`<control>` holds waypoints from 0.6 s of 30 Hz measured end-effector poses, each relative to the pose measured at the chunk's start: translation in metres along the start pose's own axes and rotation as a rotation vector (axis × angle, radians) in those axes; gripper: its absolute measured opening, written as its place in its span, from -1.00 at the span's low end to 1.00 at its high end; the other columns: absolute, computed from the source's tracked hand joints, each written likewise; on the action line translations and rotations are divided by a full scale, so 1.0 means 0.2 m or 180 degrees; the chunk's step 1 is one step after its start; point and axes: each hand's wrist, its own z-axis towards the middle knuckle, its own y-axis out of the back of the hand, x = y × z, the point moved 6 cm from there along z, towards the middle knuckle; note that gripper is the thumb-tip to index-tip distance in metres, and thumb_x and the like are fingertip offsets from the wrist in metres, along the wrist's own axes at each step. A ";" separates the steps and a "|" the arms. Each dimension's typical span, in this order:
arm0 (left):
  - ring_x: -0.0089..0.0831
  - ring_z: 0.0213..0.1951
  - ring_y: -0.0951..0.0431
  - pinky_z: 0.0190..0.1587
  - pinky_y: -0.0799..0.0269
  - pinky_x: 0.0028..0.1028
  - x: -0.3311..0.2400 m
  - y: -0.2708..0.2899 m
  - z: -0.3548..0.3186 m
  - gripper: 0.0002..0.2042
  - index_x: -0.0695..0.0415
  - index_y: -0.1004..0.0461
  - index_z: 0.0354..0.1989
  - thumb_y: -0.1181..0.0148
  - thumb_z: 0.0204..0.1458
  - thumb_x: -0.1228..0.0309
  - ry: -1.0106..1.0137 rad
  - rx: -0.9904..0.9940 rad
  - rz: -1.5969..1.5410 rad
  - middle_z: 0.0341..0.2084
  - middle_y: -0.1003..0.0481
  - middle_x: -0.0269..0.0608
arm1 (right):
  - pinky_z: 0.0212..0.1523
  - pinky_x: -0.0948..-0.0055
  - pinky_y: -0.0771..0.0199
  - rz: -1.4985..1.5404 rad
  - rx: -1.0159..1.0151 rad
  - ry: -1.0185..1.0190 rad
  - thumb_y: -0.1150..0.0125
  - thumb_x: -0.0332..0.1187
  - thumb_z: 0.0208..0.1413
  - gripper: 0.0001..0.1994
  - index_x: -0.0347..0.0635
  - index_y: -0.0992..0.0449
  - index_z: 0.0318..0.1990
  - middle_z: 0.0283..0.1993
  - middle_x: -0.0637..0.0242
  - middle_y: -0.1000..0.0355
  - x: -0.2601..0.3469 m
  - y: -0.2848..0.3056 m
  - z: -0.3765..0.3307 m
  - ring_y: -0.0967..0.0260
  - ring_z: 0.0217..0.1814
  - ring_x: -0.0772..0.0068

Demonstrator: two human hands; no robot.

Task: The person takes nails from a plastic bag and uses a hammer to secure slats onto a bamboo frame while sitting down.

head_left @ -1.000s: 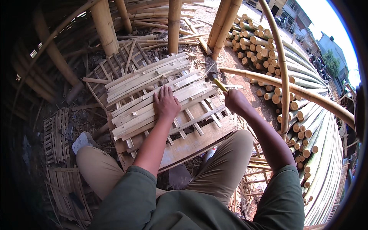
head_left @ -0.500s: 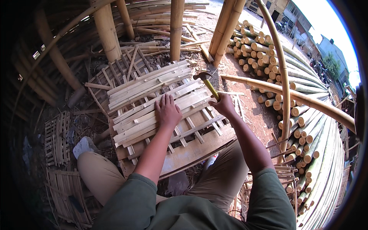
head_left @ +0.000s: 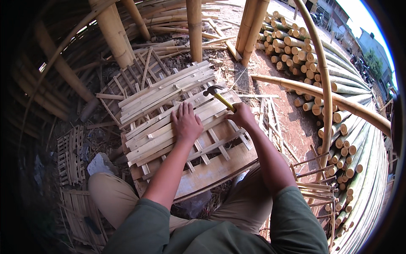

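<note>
In front of me a panel of pale bamboo slats (head_left: 156, 142) lies across thinner cross strips on a low wooden board (head_left: 207, 174). My left hand (head_left: 187, 122) rests flat on the slats, fingers spread, holding nothing. A hammer (head_left: 221, 99) with a dark claw head and yellow handle is gripped in my right hand (head_left: 241, 115). Its head is over the slats at the panel's right side, above and right of my left hand. Whether it touches the slats I cannot tell.
Cut bamboo poles (head_left: 351, 148) are stacked along the right, with a leaning pole (head_left: 325, 100) crossing before them. Upright bamboo posts (head_left: 194, 31) stand at the far side. Small lattice panels (head_left: 72, 154) lie at left. A pale stone (head_left: 101, 164) is beside my left knee.
My right hand and the hammer have come down and left toward the slats. The left hand stays in place on the panel. The whole view has shifted slightly.
</note>
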 end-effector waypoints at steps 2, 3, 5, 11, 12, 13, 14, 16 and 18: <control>-0.24 0.38 -0.14 0.40 0.12 -0.04 0.00 0.00 0.00 -0.48 0.21 -0.27 0.27 0.07 0.14 0.26 -0.0066 -0.0089 0.0023 0.32 -0.23 -0.07 | -0.26 0.22 -0.48 0.0093 0.0006 -0.0009 -0.52 -0.26 -0.18 -0.66 -0.21 -0.64 -0.23 -0.39 0.08 -0.55 -0.02 -0.01 0.02 -0.53 -0.37 0.18; -0.24 0.38 -0.14 0.40 0.12 -0.04 0.00 0.00 0.00 -0.48 0.21 -0.27 0.27 0.07 0.14 0.26 -0.0074 -0.0082 0.0028 0.32 -0.23 -0.07 | -0.26 0.23 -0.49 0.0176 0.0008 -0.0005 -0.53 -0.28 -0.18 -0.66 -0.20 -0.65 -0.22 -0.39 0.09 -0.55 -0.03 -0.02 0.03 -0.53 -0.37 0.20; -0.23 0.37 -0.15 0.38 0.10 -0.05 0.00 0.00 -0.01 -0.49 0.22 -0.28 0.26 0.07 0.14 0.26 -0.0083 -0.0191 -0.0006 0.31 -0.24 -0.05 | -0.27 0.25 -0.50 0.0319 0.0018 -0.0050 -0.53 -0.31 -0.20 -0.67 -0.18 -0.66 -0.22 -0.39 0.10 -0.56 -0.04 -0.03 0.03 -0.53 -0.37 0.25; -0.22 0.36 -0.16 0.38 0.10 -0.04 0.00 0.01 -0.01 -0.49 0.21 -0.29 0.26 0.06 0.14 0.26 -0.0095 -0.0177 -0.0013 0.30 -0.25 -0.06 | -0.26 0.26 -0.49 0.0308 0.0036 0.0099 -0.55 -0.28 -0.23 -0.67 -0.21 -0.66 -0.27 -0.39 0.09 -0.56 -0.05 -0.04 0.05 -0.52 -0.36 0.21; -0.22 0.36 -0.16 0.38 0.10 -0.04 0.00 0.01 -0.01 -0.49 0.21 -0.29 0.26 0.06 0.14 0.26 -0.0098 -0.0178 -0.0014 0.30 -0.25 -0.06 | -0.24 0.26 -0.49 0.0272 0.0053 0.0156 -0.55 -0.27 -0.24 -0.66 -0.22 -0.65 -0.27 -0.38 0.08 -0.56 -0.05 -0.04 0.05 -0.52 -0.35 0.19; -0.22 0.37 -0.16 0.38 0.10 -0.03 0.00 0.01 -0.01 -0.49 0.21 -0.28 0.26 0.07 0.14 0.26 -0.0098 -0.0175 -0.0012 0.30 -0.25 -0.06 | -0.23 0.26 -0.49 0.0235 0.0070 0.0213 -0.56 -0.25 -0.24 -0.65 -0.22 -0.65 -0.28 -0.38 0.07 -0.56 -0.05 -0.04 0.06 -0.53 -0.34 0.17; -0.22 0.37 -0.16 0.38 0.11 -0.02 0.00 0.01 -0.01 -0.49 0.21 -0.28 0.26 0.07 0.14 0.26 -0.0093 -0.0171 -0.0005 0.30 -0.24 -0.07 | -0.23 0.26 -0.49 0.0237 0.0071 0.0215 -0.56 -0.25 -0.24 -0.65 -0.22 -0.65 -0.28 -0.38 0.07 -0.56 -0.05 -0.04 0.06 -0.53 -0.34 0.17; -0.23 0.37 -0.16 0.38 0.11 -0.02 0.00 0.01 -0.01 -0.49 0.21 -0.28 0.26 0.07 0.14 0.26 -0.0080 -0.0156 -0.0010 0.30 -0.24 -0.07 | -0.20 0.24 -0.48 0.0216 0.0094 0.0223 -0.55 -0.23 -0.24 -0.62 -0.23 -0.64 -0.26 -0.37 0.07 -0.56 -0.06 -0.05 0.07 -0.53 -0.31 0.15; -0.23 0.37 -0.15 0.39 0.11 -0.01 0.00 0.00 -0.01 -0.49 0.20 -0.28 0.26 0.07 0.15 0.26 -0.0067 -0.0141 -0.0017 0.30 -0.24 -0.07 | -0.21 0.24 -0.48 0.0192 0.0081 0.0247 -0.55 -0.22 -0.23 -0.62 -0.23 -0.63 -0.25 -0.36 0.07 -0.56 -0.06 -0.06 0.07 -0.53 -0.31 0.15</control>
